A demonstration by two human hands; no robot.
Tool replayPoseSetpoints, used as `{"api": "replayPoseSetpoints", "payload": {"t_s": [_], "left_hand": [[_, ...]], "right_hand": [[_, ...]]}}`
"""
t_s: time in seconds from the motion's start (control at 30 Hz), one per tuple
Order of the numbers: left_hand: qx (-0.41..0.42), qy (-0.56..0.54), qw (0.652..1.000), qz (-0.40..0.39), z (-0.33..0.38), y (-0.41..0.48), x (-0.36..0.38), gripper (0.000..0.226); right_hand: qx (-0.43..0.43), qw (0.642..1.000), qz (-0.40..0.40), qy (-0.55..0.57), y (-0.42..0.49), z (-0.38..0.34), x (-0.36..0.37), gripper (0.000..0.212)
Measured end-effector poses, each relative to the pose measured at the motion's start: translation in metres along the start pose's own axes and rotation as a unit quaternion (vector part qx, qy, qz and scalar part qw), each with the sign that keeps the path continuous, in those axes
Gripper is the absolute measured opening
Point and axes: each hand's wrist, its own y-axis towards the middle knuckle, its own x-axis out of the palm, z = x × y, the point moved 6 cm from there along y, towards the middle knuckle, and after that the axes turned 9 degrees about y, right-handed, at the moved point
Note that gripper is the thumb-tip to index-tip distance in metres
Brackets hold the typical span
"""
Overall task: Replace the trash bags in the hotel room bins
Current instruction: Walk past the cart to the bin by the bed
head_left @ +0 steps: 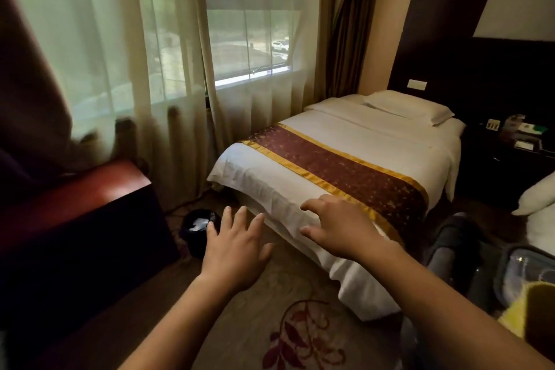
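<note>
A small dark bin point(196, 230) stands on the carpet between the red-topped desk and the foot of the bed, lined with a black bag holding some white paper. My left hand point(235, 249) is stretched out just right of the bin, fingers spread and holding nothing. My right hand point(336, 227) hovers in front of the foot of the bed, fingers loosely bent and empty. Both forearms reach in from the bottom of the view.
A bed point(345, 165) with white sheets and a maroon-and-gold runner fills the middle right. A dark desk point(90, 219) with a red top stands at the left. Sheer curtains point(150, 69) cover the window behind. A dark bag point(456, 249) and a suitcase sit at the lower right.
</note>
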Motion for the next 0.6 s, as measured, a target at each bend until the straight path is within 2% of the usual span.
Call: {"api": "replayPoseSetpoints", "payload": {"t_s": [0.33, 0.6], "left_hand": [[-0.092, 0.002, 0.994, -0.055, -0.124, 0.078, 0.053, 0.067], [-0.159, 0.005, 0.983, -0.093, -0.196, 0.200, 0.113, 0.066]], "right_hand": [[-0.038, 0.996, -0.076, 0.041, 0.152, -0.045, 0.087, 0.054], [-0.073, 0.989, -0.118, 0.054, 0.319, -0.036, 0.148, 0.052]]}}
